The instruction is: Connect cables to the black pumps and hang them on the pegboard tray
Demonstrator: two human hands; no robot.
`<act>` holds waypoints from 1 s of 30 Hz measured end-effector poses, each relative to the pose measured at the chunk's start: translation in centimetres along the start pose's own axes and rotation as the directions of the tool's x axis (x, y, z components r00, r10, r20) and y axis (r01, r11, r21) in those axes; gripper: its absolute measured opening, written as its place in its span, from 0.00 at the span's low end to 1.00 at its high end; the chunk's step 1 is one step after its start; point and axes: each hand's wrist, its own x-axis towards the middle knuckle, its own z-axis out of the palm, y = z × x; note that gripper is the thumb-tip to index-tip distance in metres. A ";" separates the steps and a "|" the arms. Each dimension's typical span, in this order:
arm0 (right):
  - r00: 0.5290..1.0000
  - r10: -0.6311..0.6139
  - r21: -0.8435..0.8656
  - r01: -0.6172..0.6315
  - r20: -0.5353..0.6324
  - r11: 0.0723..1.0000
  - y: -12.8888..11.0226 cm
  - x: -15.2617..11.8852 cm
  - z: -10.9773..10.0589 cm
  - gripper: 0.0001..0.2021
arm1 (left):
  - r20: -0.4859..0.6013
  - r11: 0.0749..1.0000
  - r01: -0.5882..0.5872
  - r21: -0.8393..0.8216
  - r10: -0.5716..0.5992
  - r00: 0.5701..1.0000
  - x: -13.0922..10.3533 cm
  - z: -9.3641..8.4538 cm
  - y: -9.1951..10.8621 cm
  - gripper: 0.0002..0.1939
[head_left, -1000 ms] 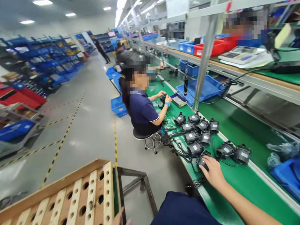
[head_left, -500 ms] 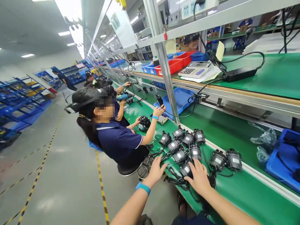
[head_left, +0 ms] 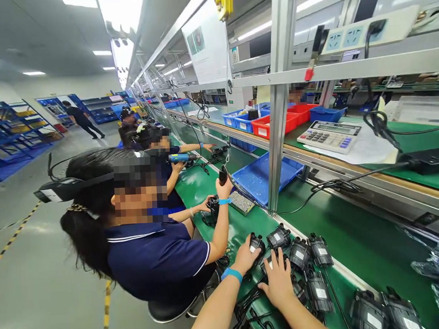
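Observation:
My left hand (head_left: pixel 246 258), with a blue wristband, has its fingers round the leftmost black pump (head_left: pixel 258 244), a cylindrical unit with a white label. The pump is on the green bench. My right hand (head_left: pixel 279 283) is spread open, palm down, over another pump (head_left: pixel 270 265) that it partly hides. Whether its fingers press on that pump, I cannot tell. Several more labelled pumps (head_left: pixel 318 291) stand close by on the right. Their black cables (head_left: pixel 247 304) lie bundled at the bench's near edge, below my hands.
A co-worker (head_left: pixel 154 250) sits close on my left, holding a hanging black tool (head_left: pixel 223 175) and a dark unit (head_left: pixel 212 208). A metal post (head_left: pixel 277 147) rises from the bench beside a blue tray (head_left: pixel 253 182) and a box of small metal parts (head_left: pixel 242 202).
My view has turned and moved left along the bench. My left hand has come forward onto the leftmost pump; my right hand has shifted to a pump farther up. The co-worker's hand has closed on the hanging tool.

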 end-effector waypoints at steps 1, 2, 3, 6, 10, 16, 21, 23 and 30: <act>1.000 -0.007 -0.033 0.007 0.006 0.999 0.2 0.0 0.3 0.36 | -0.001 1.000 -0.008 -0.007 0.008 1.000 -0.3 0.3 -0.1 0.42; 1.000 -0.015 -0.059 0.016 0.015 0.998 0.3 -0.1 0.3 0.35 | -0.002 1.000 -0.015 -0.010 0.015 1.000 -0.7 0.6 -0.1 0.43; 0.999 -0.023 -0.072 0.024 0.024 0.997 0.5 -0.4 0.3 0.34 | -0.003 1.000 -0.017 -0.009 0.017 1.000 -1.1 0.9 -0.1 0.45; 0.998 -0.042 -0.060 0.045 0.047 0.997 0.8 -1.2 -0.3 0.32 | -0.009 1.000 -0.005 0.008 0.005 1.000 -2.1 1.5 0.2 0.50; 0.998 -0.052 -0.032 0.054 0.047 0.998 1.3 -1.8 0.1 0.32 | -0.029 0.999 0.027 0.030 -0.026 0.999 -3.0 2.2 0.5 0.52; 0.995 -0.099 0.028 0.098 0.023 0.995 2.4 -3.5 0.3 0.29 | -0.062 0.998 0.017 0.059 -0.013 0.998 -4.6 3.3 0.5 0.51; 0.987 -0.123 0.119 0.110 0.106 0.987 3.0 -5.3 -1.5 0.31 | -0.043 0.996 -0.027 0.088 0.031 0.999 -5.8 4.2 0.7 0.47; 0.986 -0.122 0.137 0.106 0.115 0.985 3.2 -5.8 -1.7 0.30 | -0.040 0.992 -0.050 0.115 0.055 0.998 -6.0 4.5 0.6 0.46; 0.980 -0.177 0.118 0.165 0.093 0.979 4.6 -7.7 -1.1 0.31 | -0.076 0.977 -0.080 0.199 0.097 0.992 -6.7 6.6 -0.3 0.46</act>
